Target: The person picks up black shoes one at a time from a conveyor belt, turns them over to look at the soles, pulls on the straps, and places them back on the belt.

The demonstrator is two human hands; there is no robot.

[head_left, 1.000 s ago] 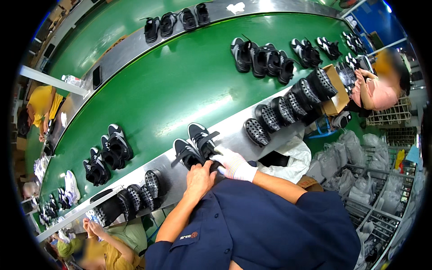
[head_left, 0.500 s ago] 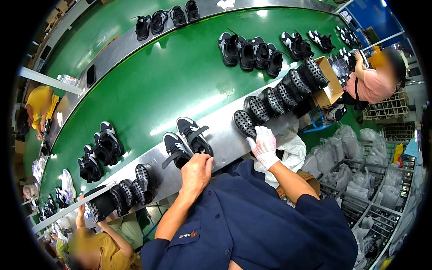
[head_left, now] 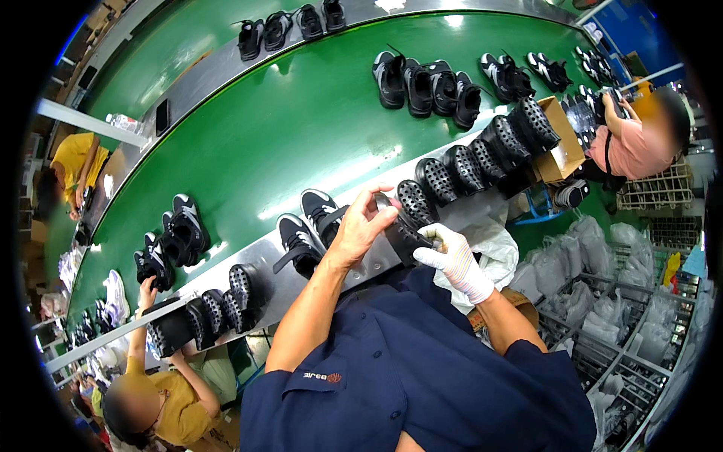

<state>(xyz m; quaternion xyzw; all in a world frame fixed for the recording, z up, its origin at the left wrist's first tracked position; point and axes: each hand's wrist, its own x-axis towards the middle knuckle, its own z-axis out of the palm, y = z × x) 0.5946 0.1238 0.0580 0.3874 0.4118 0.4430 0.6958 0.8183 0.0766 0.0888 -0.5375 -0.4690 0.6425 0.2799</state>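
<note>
Between my two hands is a black shoe-shaped form with round holes (head_left: 405, 238), tilted over the metal ledge. My bare left hand (head_left: 363, 229) has its thumb and fingers closed around its upper end. The white-gloved right hand (head_left: 454, 265) curls round its near side, with some fingers hidden. Just left of the form stand two black-and-grey sneakers with loose straps, the nearer one (head_left: 297, 245) partly behind my left forearm, the other (head_left: 322, 213) behind my left hand. Up and to the right, a row of similar perforated forms (head_left: 437, 181) lines the ledge.
The green conveyor (head_left: 256, 151) carries groups of sneakers (head_left: 418, 87). More perforated forms (head_left: 241, 290) stand at lower left beside a co-worker in yellow (head_left: 181, 407). A cardboard box (head_left: 561, 143) and a co-worker in pink (head_left: 640, 151) are at right, above wire racks (head_left: 595, 339) of bagged items.
My left hand has left the strapped sneakers and moved up and right to a perforated form. My right hand has come nearer my body, its fingers now curled. The view has shifted slightly.
</note>
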